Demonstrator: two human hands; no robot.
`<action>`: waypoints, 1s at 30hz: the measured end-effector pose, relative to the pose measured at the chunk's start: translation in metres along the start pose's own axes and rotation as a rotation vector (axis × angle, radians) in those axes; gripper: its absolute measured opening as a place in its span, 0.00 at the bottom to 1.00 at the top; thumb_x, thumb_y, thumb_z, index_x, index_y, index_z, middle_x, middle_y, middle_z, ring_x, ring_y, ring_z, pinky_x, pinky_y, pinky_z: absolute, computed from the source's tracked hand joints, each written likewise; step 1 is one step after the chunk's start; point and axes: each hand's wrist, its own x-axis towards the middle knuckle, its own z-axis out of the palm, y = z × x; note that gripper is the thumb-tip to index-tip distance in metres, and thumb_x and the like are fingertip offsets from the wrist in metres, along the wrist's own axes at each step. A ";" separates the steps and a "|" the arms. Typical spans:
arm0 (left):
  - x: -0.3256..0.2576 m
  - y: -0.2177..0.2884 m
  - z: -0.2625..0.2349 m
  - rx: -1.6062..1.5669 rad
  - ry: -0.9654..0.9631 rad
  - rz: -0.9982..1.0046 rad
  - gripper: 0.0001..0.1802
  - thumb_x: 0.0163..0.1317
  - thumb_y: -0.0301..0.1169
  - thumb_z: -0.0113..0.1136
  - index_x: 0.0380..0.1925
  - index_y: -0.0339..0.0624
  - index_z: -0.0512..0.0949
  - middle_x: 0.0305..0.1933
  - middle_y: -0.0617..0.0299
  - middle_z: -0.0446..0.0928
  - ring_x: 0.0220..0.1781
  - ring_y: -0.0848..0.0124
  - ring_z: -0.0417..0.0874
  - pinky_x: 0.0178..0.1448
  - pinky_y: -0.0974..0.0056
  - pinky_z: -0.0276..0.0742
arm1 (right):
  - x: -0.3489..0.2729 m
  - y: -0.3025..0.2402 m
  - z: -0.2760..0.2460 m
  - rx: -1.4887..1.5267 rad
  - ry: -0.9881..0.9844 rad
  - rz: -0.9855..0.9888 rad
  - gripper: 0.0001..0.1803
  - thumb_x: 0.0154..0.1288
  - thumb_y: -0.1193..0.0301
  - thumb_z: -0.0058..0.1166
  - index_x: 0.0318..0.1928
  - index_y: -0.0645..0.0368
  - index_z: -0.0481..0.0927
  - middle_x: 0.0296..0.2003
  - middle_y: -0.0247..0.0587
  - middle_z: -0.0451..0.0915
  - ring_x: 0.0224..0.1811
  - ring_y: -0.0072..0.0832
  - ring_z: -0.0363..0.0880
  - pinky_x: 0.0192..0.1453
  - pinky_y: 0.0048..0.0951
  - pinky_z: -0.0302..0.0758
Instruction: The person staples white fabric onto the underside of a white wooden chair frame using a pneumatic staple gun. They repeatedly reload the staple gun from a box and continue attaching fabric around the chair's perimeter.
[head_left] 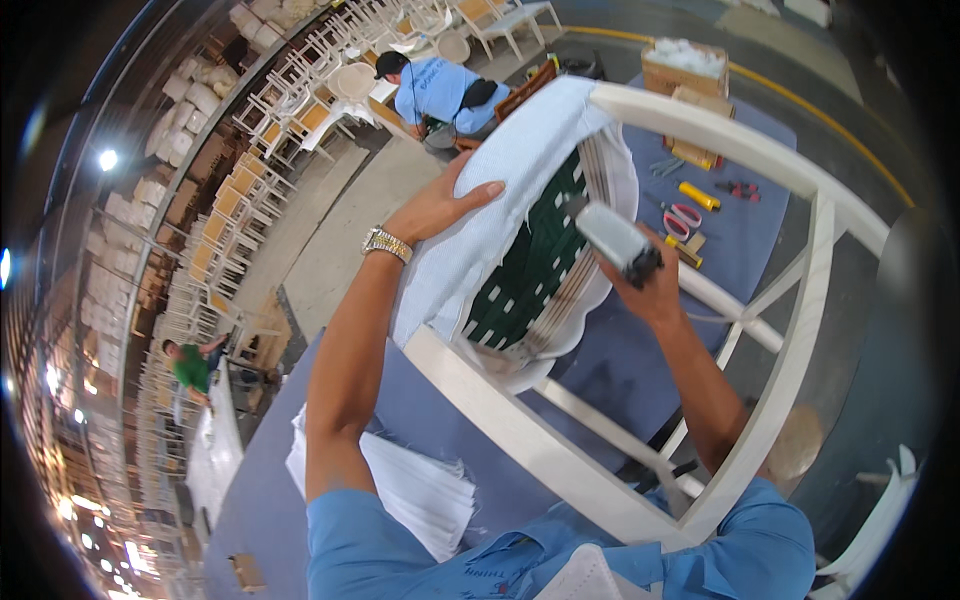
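Note:
A white wooden chair frame [510, 430] rests tilted on the table before me. Its padded seat [445, 265] is covered in pale fabric, and the underside shows dark green webbing [530, 255] with white marks. My left hand [440, 205] grips the seat's edge, thumb lying along the fabric; its other fingers are partly hidden. In my right hand [645, 285] is a silver and black staple gun [615, 238], its nose close to the webbing and the fabric edge. White cloth pieces [415, 490] lie beneath my left forearm.
On the blue-grey tabletop [265, 490] lie scissors [682, 218], a yellow-handled tool [698, 196], red pliers [738, 189] and cardboard boxes [685, 72]. Two people work farther off, one in blue [440, 95] and one in green [190, 368], near rows of chairs [225, 215].

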 end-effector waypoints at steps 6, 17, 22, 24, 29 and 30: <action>-0.007 0.009 0.018 0.250 0.113 -0.013 0.62 0.54 0.71 0.63 0.76 0.37 0.57 0.66 0.29 0.72 0.69 0.42 0.76 0.71 0.51 0.71 | 0.016 -0.007 0.036 0.168 0.086 -0.094 0.19 0.56 0.70 0.75 0.46 0.65 0.84 0.34 0.41 0.88 0.35 0.26 0.88 0.40 0.28 0.81; -0.018 0.032 0.033 0.548 0.105 -0.135 0.62 0.52 0.54 0.69 0.79 0.43 0.46 0.71 0.31 0.64 0.66 0.31 0.73 0.67 0.41 0.74 | 0.008 -0.015 0.043 0.198 -0.062 0.061 0.19 0.55 0.69 0.74 0.47 0.61 0.85 0.32 0.39 0.88 0.31 0.23 0.84 0.38 0.28 0.80; -0.016 0.031 0.037 0.547 0.100 -0.143 0.61 0.52 0.49 0.71 0.80 0.44 0.45 0.72 0.31 0.62 0.67 0.30 0.72 0.67 0.38 0.73 | 0.009 -0.015 0.045 0.192 -0.055 -0.012 0.18 0.55 0.69 0.74 0.45 0.61 0.85 0.30 0.41 0.87 0.29 0.27 0.85 0.37 0.28 0.79; -0.016 0.029 0.038 0.549 0.097 -0.149 0.61 0.52 0.48 0.71 0.80 0.44 0.45 0.72 0.31 0.62 0.67 0.30 0.72 0.67 0.38 0.73 | 0.009 -0.016 0.046 0.204 -0.074 0.011 0.18 0.55 0.70 0.74 0.45 0.62 0.85 0.30 0.41 0.87 0.28 0.29 0.85 0.37 0.29 0.80; -0.014 0.031 0.039 0.560 0.103 -0.128 0.61 0.52 0.46 0.72 0.80 0.44 0.44 0.72 0.31 0.62 0.66 0.29 0.71 0.66 0.36 0.73 | 0.007 -0.014 0.044 0.218 -0.108 0.068 0.18 0.54 0.70 0.73 0.44 0.63 0.84 0.30 0.42 0.86 0.29 0.30 0.84 0.38 0.31 0.79; -0.014 0.031 0.039 0.561 0.103 -0.127 0.61 0.52 0.46 0.72 0.79 0.44 0.44 0.72 0.31 0.62 0.66 0.29 0.71 0.66 0.36 0.73 | 0.008 -0.016 0.044 0.222 -0.115 0.075 0.17 0.54 0.70 0.73 0.43 0.63 0.84 0.30 0.43 0.86 0.29 0.32 0.85 0.38 0.31 0.79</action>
